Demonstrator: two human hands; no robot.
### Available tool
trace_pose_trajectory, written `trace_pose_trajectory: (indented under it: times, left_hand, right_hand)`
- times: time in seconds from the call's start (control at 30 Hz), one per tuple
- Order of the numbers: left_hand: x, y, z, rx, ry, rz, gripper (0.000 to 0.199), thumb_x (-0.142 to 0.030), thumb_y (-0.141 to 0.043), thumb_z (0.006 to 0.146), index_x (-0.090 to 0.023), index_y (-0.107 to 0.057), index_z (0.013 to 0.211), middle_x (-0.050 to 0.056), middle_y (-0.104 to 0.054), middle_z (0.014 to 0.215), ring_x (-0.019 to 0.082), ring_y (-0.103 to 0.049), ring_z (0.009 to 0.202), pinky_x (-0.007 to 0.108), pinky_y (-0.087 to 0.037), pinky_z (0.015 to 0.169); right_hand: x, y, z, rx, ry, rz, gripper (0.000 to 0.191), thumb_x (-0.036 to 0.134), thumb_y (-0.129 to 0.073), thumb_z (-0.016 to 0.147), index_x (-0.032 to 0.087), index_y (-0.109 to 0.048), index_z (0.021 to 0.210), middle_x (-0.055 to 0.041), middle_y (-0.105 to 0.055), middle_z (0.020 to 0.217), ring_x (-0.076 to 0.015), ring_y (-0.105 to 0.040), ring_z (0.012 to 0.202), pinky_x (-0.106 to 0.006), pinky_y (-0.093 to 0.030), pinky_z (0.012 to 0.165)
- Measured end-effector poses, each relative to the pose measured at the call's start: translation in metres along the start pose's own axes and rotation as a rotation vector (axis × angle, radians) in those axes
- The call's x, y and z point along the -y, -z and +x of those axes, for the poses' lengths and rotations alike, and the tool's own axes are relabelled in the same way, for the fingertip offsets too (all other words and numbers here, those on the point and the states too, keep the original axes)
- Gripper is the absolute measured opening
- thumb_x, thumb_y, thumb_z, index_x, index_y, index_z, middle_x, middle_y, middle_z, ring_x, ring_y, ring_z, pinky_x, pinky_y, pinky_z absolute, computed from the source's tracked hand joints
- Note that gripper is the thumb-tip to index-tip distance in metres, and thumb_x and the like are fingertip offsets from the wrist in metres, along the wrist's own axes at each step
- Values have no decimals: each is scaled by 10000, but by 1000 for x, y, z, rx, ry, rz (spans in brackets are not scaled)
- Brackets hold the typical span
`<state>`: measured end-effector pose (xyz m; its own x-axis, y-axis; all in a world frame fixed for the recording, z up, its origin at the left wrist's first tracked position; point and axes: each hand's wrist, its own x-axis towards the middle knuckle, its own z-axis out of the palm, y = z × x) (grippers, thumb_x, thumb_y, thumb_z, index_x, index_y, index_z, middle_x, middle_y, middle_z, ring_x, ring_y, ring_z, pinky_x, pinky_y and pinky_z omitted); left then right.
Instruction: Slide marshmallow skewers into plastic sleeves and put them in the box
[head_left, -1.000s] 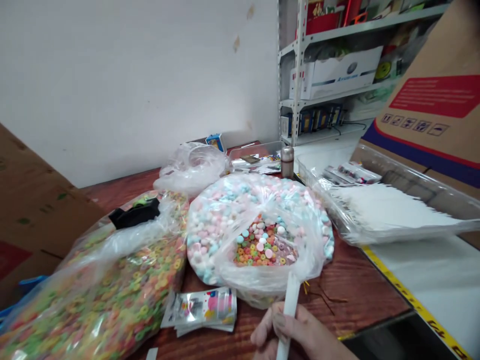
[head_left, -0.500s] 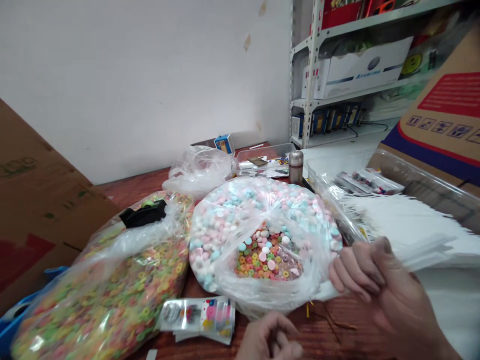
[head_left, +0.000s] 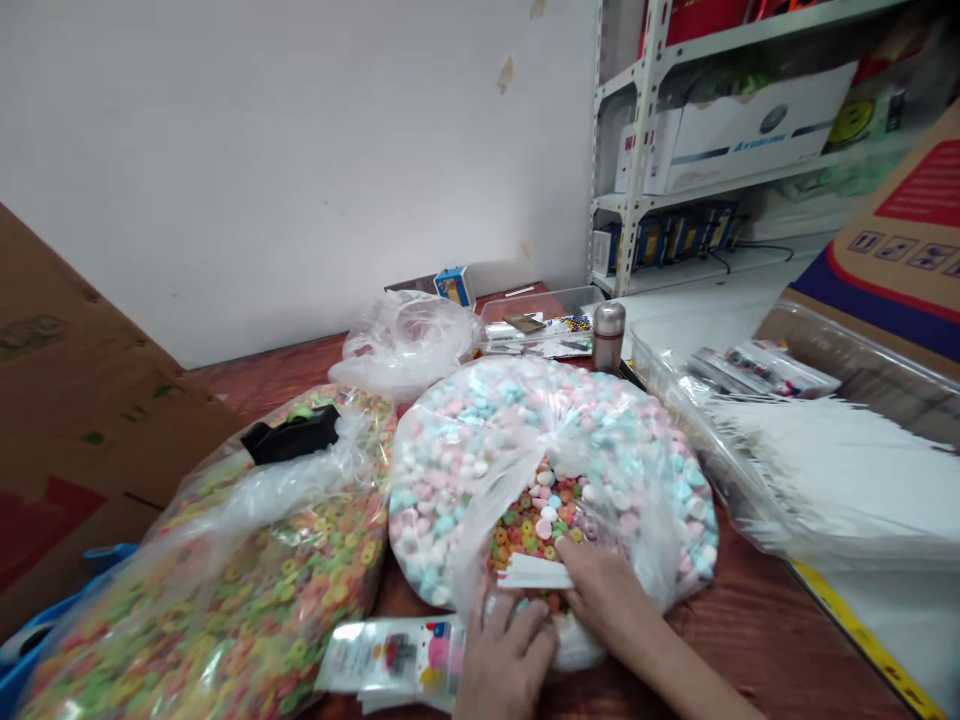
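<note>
Clearly, both hands are working at the mouth of the clear plastic bag (head_left: 637, 470) of pastel round sweets, which lies just beyond the fingers on the wooden tabletop (head_left: 757, 625). Its plastic is folded back, which keeps an opening wide enough to show mixed coloured cereal rings (head_left: 525, 530) inside. The right hand (head_left: 604, 590) reaches over that fold, its fingers (head_left: 581, 570) pressed together and seemingly pinching a white strip (head_left: 532, 572) against the rings. The left hand (head_left: 502, 660) sits lower, its fingers (head_left: 517, 625) slightly spread on the bag's near lip, apparently steadying it, though I cannot tell whether they grip it. Just left of those fingers, a stack of printed packets (head_left: 390, 660) lies within easy reach. Farther left of the fingers, a fuller bag of cereal rings (head_left: 255, 590) slumps with a black tape dispenser (head_left: 291, 435) on top. Up and right of the fingers, a clear tray (head_left: 825, 470) holds white sheets, and a steel flask (head_left: 609, 336) stands beyond the bag.
</note>
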<state>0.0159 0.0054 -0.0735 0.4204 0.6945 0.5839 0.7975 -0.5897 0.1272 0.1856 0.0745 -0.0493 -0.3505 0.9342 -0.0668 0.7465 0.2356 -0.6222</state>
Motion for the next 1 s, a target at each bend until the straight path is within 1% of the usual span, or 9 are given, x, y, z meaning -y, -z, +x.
trace_pose_trajectory:
  times: [0.13,0.23,0.4,0.5,0.53,0.67,0.77,0.87,1.0]
  left_hand:
    - [-11,7,-1,22,173,-195,230,-238,-542,907,-341,-744,944,49,-773,988,282,-614,1055,483,-157,1151]
    - [-20,12,16,30,325,-498,193,-343,-640,849,-346,-759,1001,95,-763,1010,322,-616,1074,493,-250,1113]
    - [-11,21,85,21,796,-1000,182,-309,-658,827,-231,-774,943,125,-731,1032,287,-624,1022,374,-428,952]
    - [-6,3,133,86,1249,-1428,285,-256,-767,719,-161,-735,985,104,-721,987,247,-636,942,320,-459,838]
    - [-7,-7,145,88,1322,-1506,306,-256,-775,707,-141,-718,985,87,-713,927,222,-640,873,297,-462,771]
    - [-22,-54,174,38,1362,-1651,267,-288,-790,677,-149,-640,848,12,-642,751,161,-612,710,247,-428,624]
    - [-37,-80,178,75,1372,-1734,332,-363,-822,632,-157,-604,775,9,-624,680,148,-579,594,251,-417,552]
    - [-49,-85,176,162,1335,-1778,319,-333,-838,620,-120,-649,763,20,-630,621,134,-548,520,245,-397,512]
    - [-54,-66,176,119,1239,-1931,358,-310,-802,694,-143,-696,992,67,-732,882,186,-662,754,261,-490,685]
  right_hand:
    - [-10,-3,-8,26,-110,-111,307,96,-480,797,169,-651,1041,-147,-734,938,-299,-686,852,-328,-412,672]
    - [-18,5,-11,6,-179,-122,254,124,-483,803,197,-655,975,-124,-737,913,-298,-695,823,-321,-407,633]
    - [-40,23,-17,-124,-256,-18,260,110,-421,781,198,-606,940,-93,-715,847,-281,-678,819,-325,-427,659]
    - [-41,28,-20,-236,-251,120,277,196,-362,892,188,-598,1038,-78,-690,846,-248,-654,884,-306,-452,728]
    - [-36,30,-21,-293,-237,250,297,279,-338,946,188,-599,1057,-61,-670,808,-230,-646,832,-292,-457,708]
    - [-7,55,-27,-597,-140,861,395,528,-393,965,207,-623,954,26,-537,634,-147,-494,519,-258,-419,570]
    - [-6,86,-38,-767,-133,627,300,475,-471,935,235,-635,1007,-24,-617,744,-198,-582,658,-284,-440,630]
    - [-41,93,-55,-640,-256,189,237,376,-481,887,278,-633,1039,-82,-710,956,-287,-668,843,-347,-468,693]
    - [-98,63,-68,-379,-543,-41,337,181,-425,807,212,-667,1040,-146,-740,1002,-328,-706,883,-373,-497,678]
